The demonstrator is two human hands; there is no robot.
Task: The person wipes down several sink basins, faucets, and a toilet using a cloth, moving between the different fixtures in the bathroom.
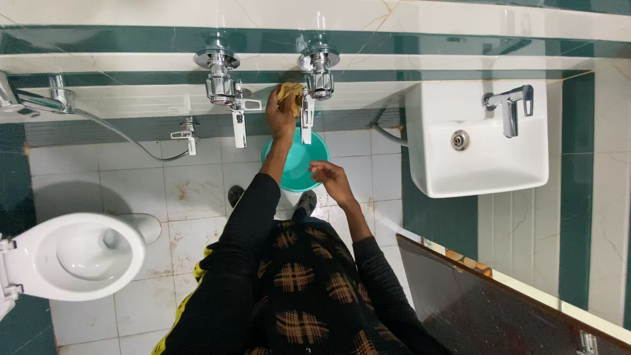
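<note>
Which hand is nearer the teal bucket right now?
Right. The right hand hovers at the teal bucket's rim, fingers loosely curled and empty. The left hand is raised above it at the wall, pressing a yellowish cloth beside the chrome tap.

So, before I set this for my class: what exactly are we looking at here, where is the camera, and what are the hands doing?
There is no machine. A camera worn on a person's head looks straight down in a tiled bathroom, so you see their own arms in black sleeves. The left hand presses a yellowish cloth against the wall beside a chrome tap. The right hand is empty, hovering over a teal basin on the floor. A white washbasin is on the right, a toilet on the left.
</note>
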